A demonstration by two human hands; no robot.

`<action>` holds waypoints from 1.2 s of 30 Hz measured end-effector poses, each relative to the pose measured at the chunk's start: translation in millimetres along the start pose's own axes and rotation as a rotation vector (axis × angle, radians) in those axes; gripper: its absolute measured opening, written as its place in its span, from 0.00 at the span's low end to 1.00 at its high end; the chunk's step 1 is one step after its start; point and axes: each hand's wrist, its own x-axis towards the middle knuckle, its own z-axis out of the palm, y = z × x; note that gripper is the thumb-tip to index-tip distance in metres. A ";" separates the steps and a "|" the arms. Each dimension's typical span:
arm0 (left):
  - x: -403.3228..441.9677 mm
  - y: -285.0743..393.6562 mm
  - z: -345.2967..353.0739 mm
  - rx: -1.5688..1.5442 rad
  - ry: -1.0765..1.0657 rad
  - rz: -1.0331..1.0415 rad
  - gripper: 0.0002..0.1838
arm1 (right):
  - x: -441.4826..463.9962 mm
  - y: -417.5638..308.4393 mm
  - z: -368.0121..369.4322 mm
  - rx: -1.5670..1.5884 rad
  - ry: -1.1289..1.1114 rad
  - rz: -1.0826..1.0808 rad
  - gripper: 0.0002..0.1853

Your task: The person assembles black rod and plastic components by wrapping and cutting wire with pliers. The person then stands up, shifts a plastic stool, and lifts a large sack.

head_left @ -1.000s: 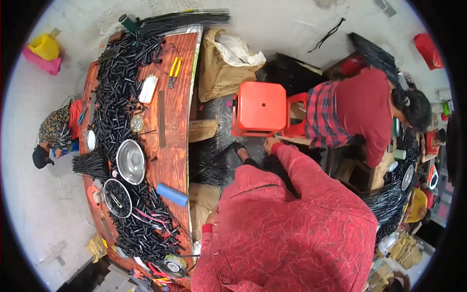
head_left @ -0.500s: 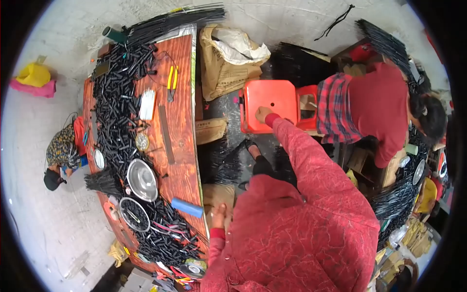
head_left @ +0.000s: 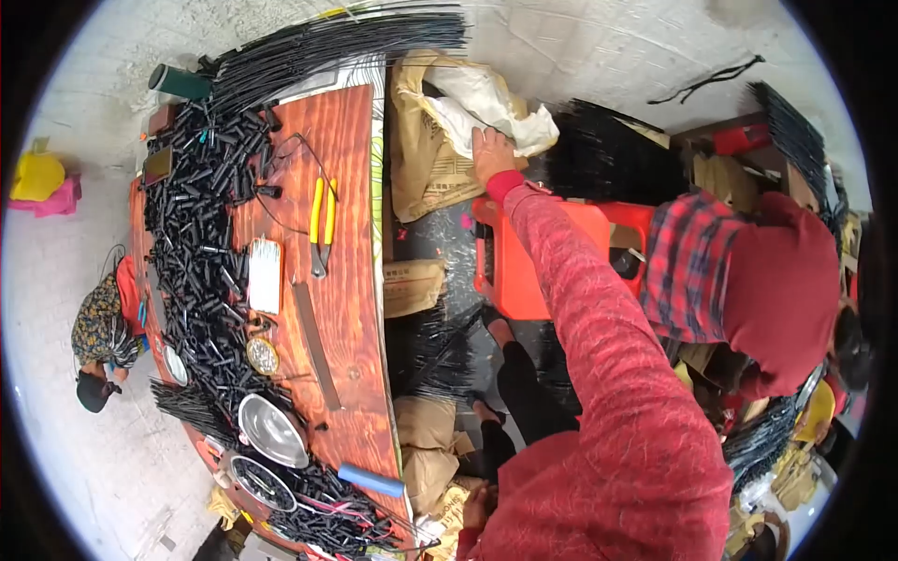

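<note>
My right hand is stretched out to the brown paper sack, its fingers closed over the edge of the white liner at the sack's mouth. Under that forearm stands a red plastic stool. My left hand hangs low by my body, beside brown paper packaging; its fingers are mostly hidden.
A wooden table on the left carries a heap of short black tubes, yellow-handled pliers, a metal bowl and a blue roll. Co-workers sit at the right and far left. Black rods lie at the back.
My right hand has gone from a fist over the stool to the sack's mouth. My left hand has dropped back towards my body. The whole view has shifted.
</note>
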 end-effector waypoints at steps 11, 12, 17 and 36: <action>-16.2 38.3 29.9 0.107 -0.007 0.003 0.23 | -31.1 39.4 53.4 0.234 -0.278 -0.187 0.12; -21.3 52.6 36.8 0.172 -0.001 0.008 0.22 | -38.8 49.7 45.1 0.238 -0.355 -0.250 0.12; -19.3 70.5 31.2 0.345 -0.010 0.088 0.22 | -89.2 90.2 -42.5 0.405 -0.314 -0.449 0.15; 53.6 55.1 13.8 0.031 -0.196 0.336 0.19 | -33.2 105.6 -420.1 0.705 0.299 -0.348 0.14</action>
